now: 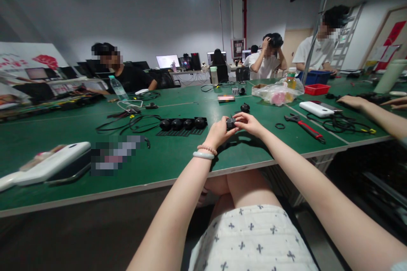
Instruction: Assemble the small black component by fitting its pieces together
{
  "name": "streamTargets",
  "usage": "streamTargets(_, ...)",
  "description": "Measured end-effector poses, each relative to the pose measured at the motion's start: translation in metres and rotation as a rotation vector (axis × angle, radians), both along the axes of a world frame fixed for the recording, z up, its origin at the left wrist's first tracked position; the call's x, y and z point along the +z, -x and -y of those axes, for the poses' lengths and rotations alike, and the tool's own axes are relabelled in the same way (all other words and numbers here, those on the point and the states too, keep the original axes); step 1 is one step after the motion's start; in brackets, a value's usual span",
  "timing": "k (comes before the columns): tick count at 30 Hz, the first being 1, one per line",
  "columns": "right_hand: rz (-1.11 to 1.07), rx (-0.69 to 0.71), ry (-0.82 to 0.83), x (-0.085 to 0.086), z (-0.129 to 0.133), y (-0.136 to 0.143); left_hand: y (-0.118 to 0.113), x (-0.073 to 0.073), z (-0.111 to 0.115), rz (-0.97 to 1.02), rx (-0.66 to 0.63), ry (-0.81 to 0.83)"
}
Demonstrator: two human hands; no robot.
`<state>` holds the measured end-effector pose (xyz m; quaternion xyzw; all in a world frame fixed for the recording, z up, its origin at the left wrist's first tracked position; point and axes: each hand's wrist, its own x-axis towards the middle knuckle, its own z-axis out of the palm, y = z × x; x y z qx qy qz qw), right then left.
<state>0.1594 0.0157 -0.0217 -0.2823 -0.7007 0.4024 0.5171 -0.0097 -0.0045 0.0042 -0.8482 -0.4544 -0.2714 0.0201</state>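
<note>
Left fingers and right fingers are pinching between them a black angular component, likely light, stiff, best side-gripped.

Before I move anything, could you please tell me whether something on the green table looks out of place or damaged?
Nothing visibly spilled or broken stands out. Mildly untidy: black cable lies in loose loops right of the red-handled wrench, and a black ring sits alone on its left.
</note>
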Motion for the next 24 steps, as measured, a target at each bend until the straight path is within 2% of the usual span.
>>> streamTargets(24,-0.034,0.021,0.027,0.0007,0.0000,0.0001,-0.0013,0.0026,0.0022,-0.048,0.016,-0.070)
